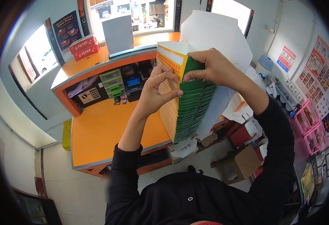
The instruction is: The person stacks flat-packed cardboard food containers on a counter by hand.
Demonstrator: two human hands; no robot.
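A tall stack of nested cardboard food boxes [194,109], green and yellow outside, stands at the counter's right part. My right hand [209,67] pinches the green corner of the top box [194,67], thumb and fingers on its edge. My left hand [163,87] is at the stack's near left corner, its thumb and index finger curled beside the yellow side; whether it grips a box edge is not clear. Behind the stack rise large flat white cardboard sheets [215,33].
The orange counter [111,132] spreads to the left, with a safe [90,95] and green drawers [112,81] under its shelf. Red boxes [84,47] sit on the upper ledge. A brown stool [243,163] stands on the floor at right.
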